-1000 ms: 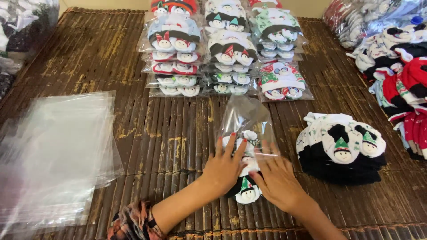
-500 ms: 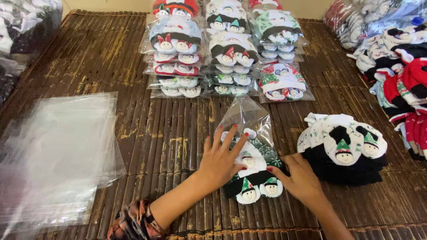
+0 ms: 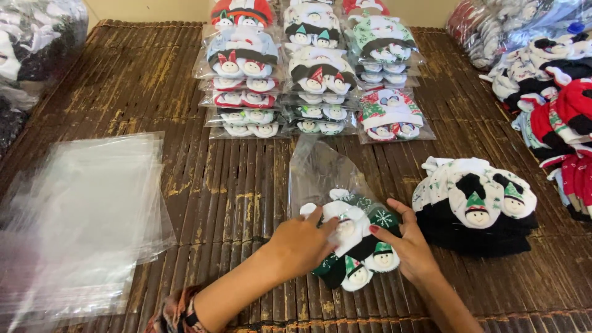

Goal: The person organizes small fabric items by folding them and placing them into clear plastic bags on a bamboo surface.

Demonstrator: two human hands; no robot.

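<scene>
Head view looks down on a dark slatted bamboo table. Left hand lies palm-down, fingers curled on a folded pair of dark green and white socks with little snowman faces, at the mouth of a clear plastic bag. Right hand pinches the socks' right edge between thumb and fingers. Just right sits a pile of loose matching socks; a stack of empty clear bags lies well apart on the left. Rows of bagged socks line the far edge, leaving bare slats between.
</scene>
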